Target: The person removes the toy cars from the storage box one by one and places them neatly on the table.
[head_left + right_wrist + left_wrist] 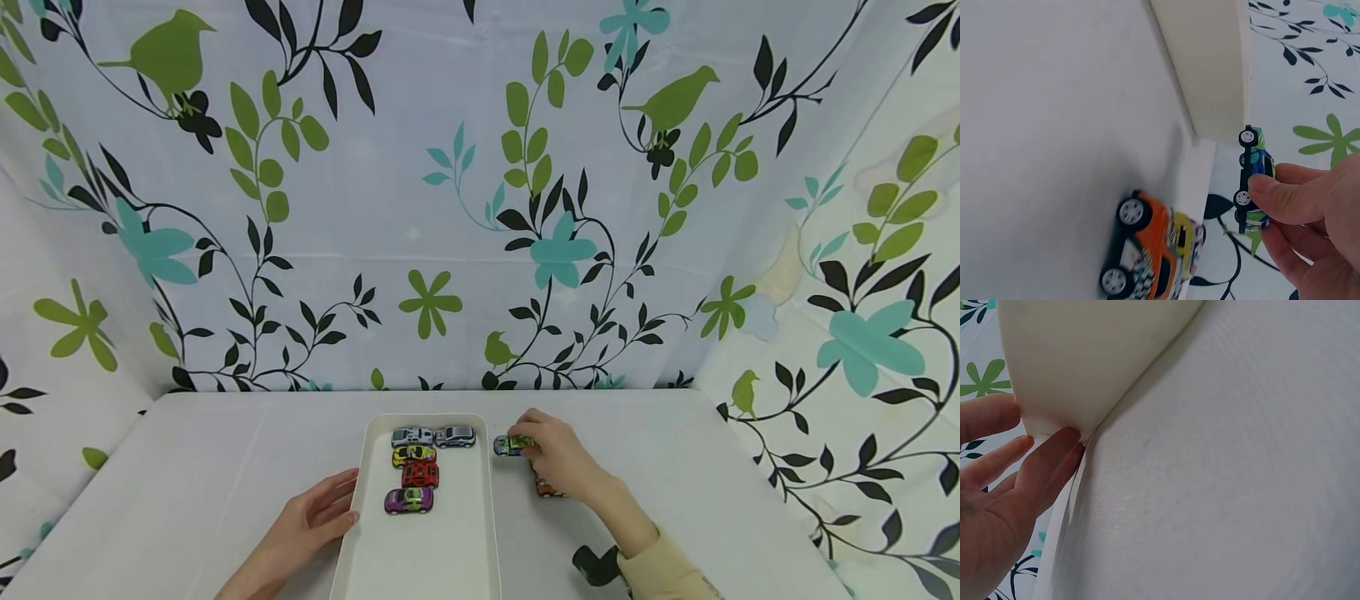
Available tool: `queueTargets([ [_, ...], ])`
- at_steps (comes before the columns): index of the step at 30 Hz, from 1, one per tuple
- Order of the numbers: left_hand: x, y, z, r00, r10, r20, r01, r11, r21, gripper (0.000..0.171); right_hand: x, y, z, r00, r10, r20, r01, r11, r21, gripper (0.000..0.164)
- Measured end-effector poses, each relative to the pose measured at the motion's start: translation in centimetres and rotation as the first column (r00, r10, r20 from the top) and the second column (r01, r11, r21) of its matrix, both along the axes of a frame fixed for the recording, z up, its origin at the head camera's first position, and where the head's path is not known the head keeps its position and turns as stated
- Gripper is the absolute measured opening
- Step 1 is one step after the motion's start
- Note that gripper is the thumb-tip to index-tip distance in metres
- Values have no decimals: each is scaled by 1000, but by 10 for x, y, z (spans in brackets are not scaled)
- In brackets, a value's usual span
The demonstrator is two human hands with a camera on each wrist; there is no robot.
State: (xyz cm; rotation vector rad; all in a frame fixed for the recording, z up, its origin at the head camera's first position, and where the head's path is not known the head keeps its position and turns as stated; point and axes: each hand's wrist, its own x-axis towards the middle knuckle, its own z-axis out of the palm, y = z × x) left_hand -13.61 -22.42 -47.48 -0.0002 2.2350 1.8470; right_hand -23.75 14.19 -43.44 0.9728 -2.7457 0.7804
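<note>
A blue and green toy car (1259, 159) is pinched between the thumb and fingers of my right hand (562, 454), just right of the tray. An orange toy car (1154, 244) stands on the table below that hand, with a yellow one (1186, 234) close behind it. My left hand (311, 521) touches the left outer wall of the white tray (450, 550) with its fingertips, fingers loosely extended. Inside the tray's far part sit two silver cars (412, 437), a yellow car (414, 455), a red car (421, 475) and a purple car (408, 500).
A black object (596, 567) lies by the right sleeve, partly hidden; its kind cannot be told. The white table (225, 450) ends at a patterned cloth (420, 208) behind, with more cloth on both sides. The tray's raised rim separates its cars from the table.
</note>
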Motion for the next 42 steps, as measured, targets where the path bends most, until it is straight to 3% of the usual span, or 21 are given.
queueTargets([
  [20, 1, 0, 4, 1000, 16, 24, -16, 1000, 4, 69, -16, 58, -14, 989, -147, 4, 147, 988, -45, 35],
  [34, 0, -1, 4, 1000, -6, -2, 7, 999, 35, 69, -26, 86, -23, 981, -196, -9, 195, 979, -61, 33],
  [42, 1, -1, 3, 999, 10, 32, -11, 1000, 18, 69, -29, 97, -30, 977, -212, -5, 211, 976, -58, 35],
])
